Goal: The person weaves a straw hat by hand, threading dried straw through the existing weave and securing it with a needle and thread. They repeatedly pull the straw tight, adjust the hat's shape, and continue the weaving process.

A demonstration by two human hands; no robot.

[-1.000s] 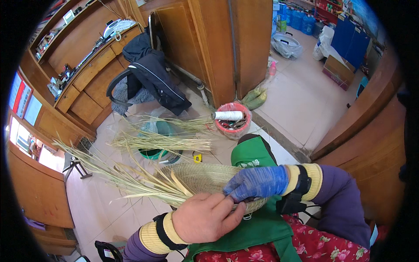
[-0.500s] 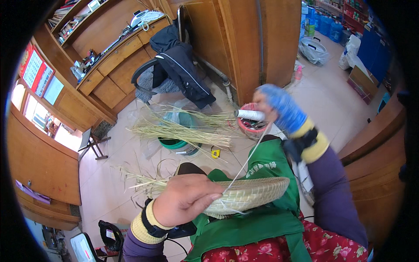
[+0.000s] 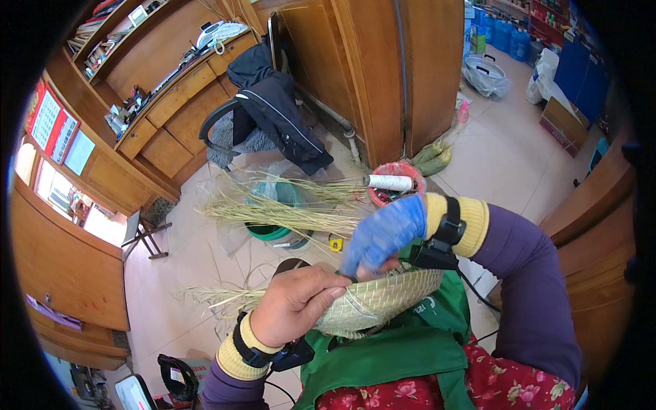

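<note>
A coiled straw basket point(image 3: 383, 301) with pale stitching rests tilted on my green apron. My bare left hand point(image 3: 294, 304) pinches its left rim between thumb and fingers, and white strands cross the basket wall beside the thumb. My right hand point(image 3: 386, 236), in a blue glove, is curled over the basket's far rim, close to the left fingertips. Its fingers point down, partly hidden and smeared, so what they pinch is unclear. Loose straw ends point(image 3: 225, 297) stick out to the left from behind my left hand. A spool of white thread point(image 3: 389, 182) lies beyond my right hand.
The spool lies across a red basket point(image 3: 398, 168) of small items. Long straw stalks point(image 3: 287, 213) lie over a green bucket point(image 3: 270, 232). A yellow tape measure point(image 3: 335, 244) is on the floor. Beyond are a chair with a dark jacket point(image 3: 287, 126) and a folding stool point(image 3: 145, 236).
My right hand has come down and left from beside the spool, where a taut strand ran to the basket, to the basket rim. My left hand still pinches the rim.
</note>
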